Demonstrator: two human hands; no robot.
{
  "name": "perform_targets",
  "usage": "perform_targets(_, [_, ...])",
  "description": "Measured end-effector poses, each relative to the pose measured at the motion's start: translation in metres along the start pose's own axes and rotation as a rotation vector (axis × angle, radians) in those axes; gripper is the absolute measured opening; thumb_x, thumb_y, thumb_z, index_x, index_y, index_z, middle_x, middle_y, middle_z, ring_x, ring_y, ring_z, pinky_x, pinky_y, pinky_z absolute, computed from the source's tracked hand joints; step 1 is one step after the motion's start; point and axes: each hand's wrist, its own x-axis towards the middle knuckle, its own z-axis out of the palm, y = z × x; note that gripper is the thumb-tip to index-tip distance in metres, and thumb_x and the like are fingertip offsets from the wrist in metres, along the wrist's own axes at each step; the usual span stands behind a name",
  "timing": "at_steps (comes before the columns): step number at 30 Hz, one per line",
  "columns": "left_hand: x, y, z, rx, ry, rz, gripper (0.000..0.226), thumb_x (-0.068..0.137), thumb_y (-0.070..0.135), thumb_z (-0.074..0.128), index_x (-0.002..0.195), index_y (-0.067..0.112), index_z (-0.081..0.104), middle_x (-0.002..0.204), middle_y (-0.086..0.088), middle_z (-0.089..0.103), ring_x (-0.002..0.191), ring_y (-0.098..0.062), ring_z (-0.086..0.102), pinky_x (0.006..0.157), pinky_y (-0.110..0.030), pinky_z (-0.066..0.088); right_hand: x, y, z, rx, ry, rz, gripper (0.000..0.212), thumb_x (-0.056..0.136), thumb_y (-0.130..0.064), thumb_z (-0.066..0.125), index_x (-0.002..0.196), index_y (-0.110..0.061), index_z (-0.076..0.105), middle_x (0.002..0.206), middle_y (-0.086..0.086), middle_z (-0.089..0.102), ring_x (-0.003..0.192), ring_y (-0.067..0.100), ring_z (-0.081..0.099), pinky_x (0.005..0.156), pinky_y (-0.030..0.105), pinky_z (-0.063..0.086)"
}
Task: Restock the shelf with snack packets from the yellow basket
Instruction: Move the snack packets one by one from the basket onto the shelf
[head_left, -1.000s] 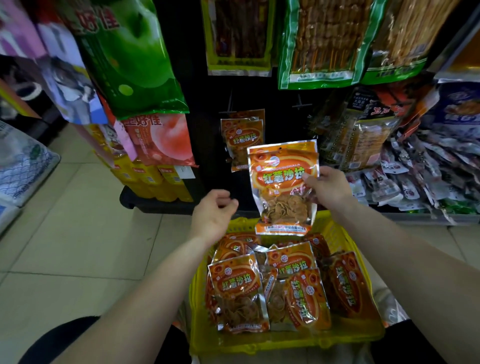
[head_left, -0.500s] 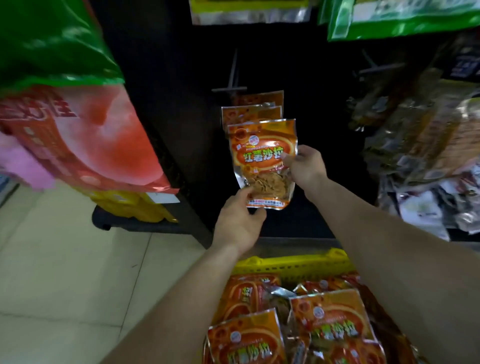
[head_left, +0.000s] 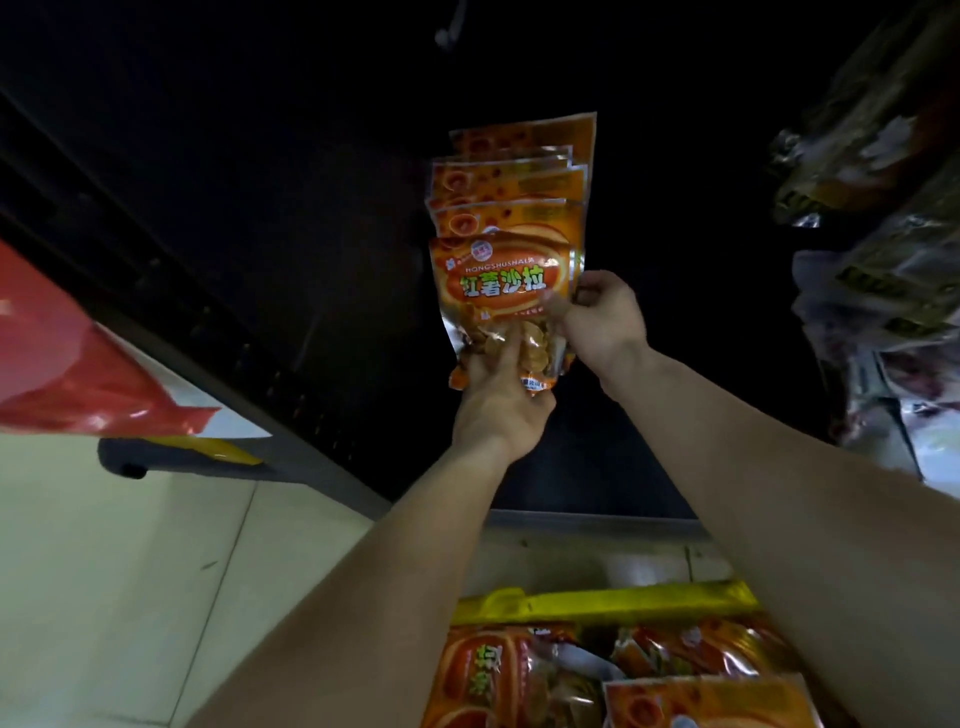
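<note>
Orange foil snack packet (head_left: 498, 291) sits at the front of the hanging row (head_left: 511, 176), overlapping the one behind it, against the dark back panel (head_left: 260, 182). Head view only.

Left hand (head_left: 498, 410) grips the packet's bottom edge from below, fingers curled up over the clear window. Right hand (head_left: 597, 317) pinches the right edge, thumb on the front, other fingers folded behind.

Change: a second ago the right hand alone held this packet over the yellow basket (head_left: 597, 603), with the left hand free. Half a second ago the left hand had reached the bottom edge. Now both hands have it up at the row, and the view has closed in on it.

Reading: the hanging step looks nearly done. Whatever the row hangs from is hidden behind the packets, so I cannot tell whether the hole is threaded. More packets (head_left: 691, 649) lie in the basket below, so the restock has a good way to run.
</note>
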Motion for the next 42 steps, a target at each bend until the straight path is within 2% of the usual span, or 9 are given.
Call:
perform_targets(5, [0.009, 0.004, 0.001, 0.076, -0.018, -0.016, 0.090, 0.095, 0.036, 0.060, 0.153, 0.052, -0.006, 0.163, -0.003, 0.005, 0.133, -0.032, 0.044, 0.092, -0.037, 0.048, -0.026, 0.027, -0.036, -0.161, 0.030, 0.039, 0.037, 0.095, -0.035, 0.063, 0.129, -0.023, 0.053, 0.112, -0.005, 0.062, 0.097, 0.016, 0.062, 0.085, 0.035, 0.055])
perform_targets(7, [0.006, 0.008, -0.001, 0.085, -0.027, -0.021, 0.090, 0.096, 0.036, 0.060, 0.154, 0.051, -0.007, 0.164, -0.003, 0.004, 0.140, -0.032, 0.037, 0.098, -0.040, 0.046, -0.036, 0.037, -0.051, -0.212, 0.013, 0.101, 0.030, 0.094, -0.032, 0.062, 0.124, -0.026, 0.056, 0.112, 0.000, 0.065, 0.094, 0.021, 0.065, 0.085, 0.040, 0.057])
perform_targets(10, [-0.010, 0.013, -0.012, 0.060, -0.057, -0.008, 0.086, 0.096, 0.035, 0.058, 0.156, 0.047, -0.002, 0.167, 0.000, 0.004, 0.149, -0.028, 0.024, 0.109, -0.037, 0.037, -0.061, 0.036, -0.073, -0.320, -0.060, 0.114, 0.029, 0.094, -0.029, 0.062, 0.122, -0.025, 0.059, 0.112, -0.002, 0.064, 0.097, 0.019, 0.063, 0.082, 0.031, 0.051])
perform_targets(15, [-0.071, 0.022, -0.041, 0.040, -0.068, 0.014, 0.075, 0.095, 0.035, 0.060, 0.157, 0.042, 0.017, 0.166, 0.005, 0.017, 0.149, -0.022, 0.028, 0.118, -0.037, 0.032, -0.124, 0.009, -0.108, -0.436, -0.177, 0.080, 0.022, 0.094, -0.027, 0.062, 0.115, -0.025, 0.061, 0.109, -0.004, 0.064, 0.102, 0.016, 0.059, 0.082, 0.026, 0.042])
perform_targets(21, [-0.185, 0.034, -0.078, 0.124, -0.040, 0.014, 0.055, 0.095, 0.036, 0.060, 0.147, 0.030, 0.044, 0.139, -0.009, 0.052, 0.121, -0.027, 0.056, 0.097, -0.029, 0.044, -0.221, -0.033, -0.159, -0.472, -0.178, -0.018, 0.013, 0.096, -0.025, 0.059, 0.109, -0.026, 0.061, 0.104, -0.003, 0.065, 0.095, 0.019, 0.060, 0.076, 0.027, 0.044])
perform_targets(25, [-0.264, 0.020, -0.083, 0.127, -0.021, 0.049, 0.032, 0.091, 0.029, 0.066, 0.122, 0.021, 0.065, 0.119, -0.006, 0.064, 0.107, -0.024, 0.063, 0.091, -0.028, 0.046, -0.282, -0.038, -0.180, -0.492, -0.126, -0.095, 0.011, 0.098, -0.022, 0.057, 0.108, -0.022, 0.063, 0.102, -0.003, 0.061, 0.091, 0.020, 0.058, 0.077, 0.033, 0.047])
perform_targets(32, [-0.349, -0.044, -0.064, 0.252, -0.136, -0.003, 0.028, 0.092, 0.032, 0.066, 0.118, 0.021, 0.066, 0.122, -0.006, 0.062, 0.108, -0.024, 0.062, 0.092, -0.030, 0.047, -0.340, 0.037, -0.144, -0.588, -0.415, 0.044, 0.017, 0.097, -0.023, 0.059, 0.110, -0.017, 0.068, 0.107, 0.003, 0.070, 0.099, 0.021, 0.063, 0.075, 0.026, 0.041])
perform_targets(38, [-0.354, -0.086, -0.073, 0.323, -0.088, -0.073, 0.020, 0.092, 0.035, 0.065, 0.110, 0.027, 0.068, 0.113, -0.001, 0.062, 0.099, -0.023, 0.064, 0.083, -0.030, 0.048, -0.363, 0.079, -0.074, -0.548, -0.485, 0.119, 0.020, 0.092, -0.023, 0.058, 0.111, -0.028, 0.061, 0.089, -0.004, 0.069, 0.073, 0.016, 0.064, 0.061, 0.029, 0.050])
perform_targets(42, [-0.343, -0.093, -0.067, 0.321, -0.062, -0.074, 0.024, 0.092, 0.033, 0.065, 0.115, 0.027, 0.066, 0.119, -0.001, 0.060, 0.104, -0.022, 0.062, 0.087, -0.031, 0.049, -0.367, 0.099, -0.046, -0.445, -0.457, 0.134, 0.040, 0.086, -0.027, 0.070, 0.125, -0.029, 0.062, 0.106, -0.004, 0.074, 0.096, 0.023, 0.069, 0.083, 0.036, 0.057])
